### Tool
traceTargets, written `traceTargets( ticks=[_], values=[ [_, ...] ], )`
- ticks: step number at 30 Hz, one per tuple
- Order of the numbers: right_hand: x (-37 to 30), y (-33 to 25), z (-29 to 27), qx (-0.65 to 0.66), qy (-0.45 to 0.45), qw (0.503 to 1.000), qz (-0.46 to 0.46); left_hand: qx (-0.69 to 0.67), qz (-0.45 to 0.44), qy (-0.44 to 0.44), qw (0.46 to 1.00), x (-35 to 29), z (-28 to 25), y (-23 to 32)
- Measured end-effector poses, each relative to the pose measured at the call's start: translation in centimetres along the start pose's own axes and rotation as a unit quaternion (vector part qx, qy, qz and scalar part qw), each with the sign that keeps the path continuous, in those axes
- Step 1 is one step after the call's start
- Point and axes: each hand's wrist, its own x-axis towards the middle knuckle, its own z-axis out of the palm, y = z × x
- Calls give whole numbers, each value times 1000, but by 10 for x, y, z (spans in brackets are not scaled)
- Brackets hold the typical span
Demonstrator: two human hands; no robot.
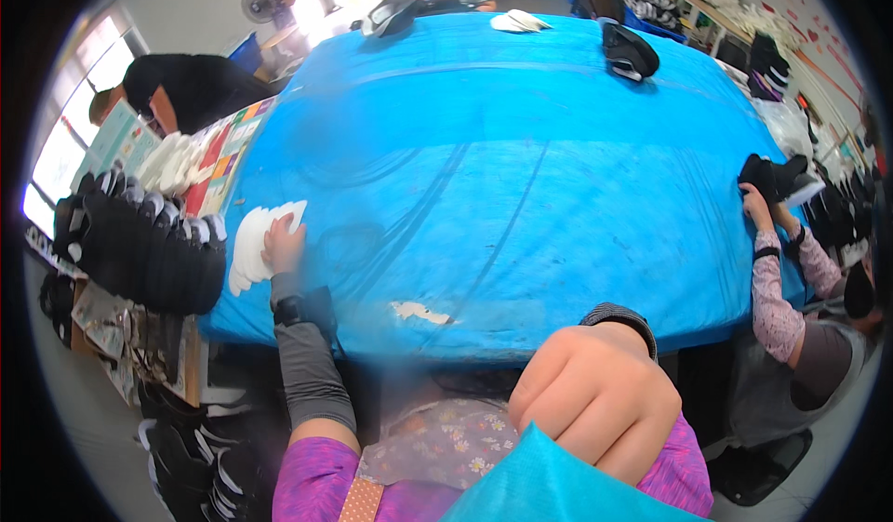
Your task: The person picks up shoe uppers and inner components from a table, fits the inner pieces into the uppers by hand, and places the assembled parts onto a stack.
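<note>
My left hand (284, 245) is at the table's left side. Its fingers are curled over a fanned stack of white insoles (247, 247). A dark grey sleeve covers that forearm, with a black band at the wrist. Raised close to the camera at the lower right, my right hand (600, 401) is closed, knuckles outward, on a piece of teal cloth (549, 480). The fingertips are hidden behind the hand and cloth. A dark cuff (621, 317) shows at that wrist. Below lies a flowered apron (446, 434) over a purple top.
The blue-covered table (484, 206) has a torn patch (423, 314) near its front edge. Black shoe uppers (139, 243) are piled at left. Across the table lie a black shoe (630, 52) and white pieces (521, 21). A co-worker's hands (758, 207) hold a black piece at right.
</note>
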Motion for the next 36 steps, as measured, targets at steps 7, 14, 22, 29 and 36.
traceTargets(
  ticks=[7,14,22,29,36],
  values=[
    [9,15,-1,-15,-106,994,32,36,-11,42,998,-12,-4,-3],
    [20,21,-1,27,-144,989,25,3,-12,38,999,-16,-4,12],
    [3,17,-2,-91,-115,987,60,8,-5,42,999,-19,-4,15],
    [-8,47,-27,-50,327,906,263,12,-3,34,999,-13,-4,5],
    [-12,56,-40,71,326,901,277,-13,-6,130,991,-12,-10,22]
  ],
)
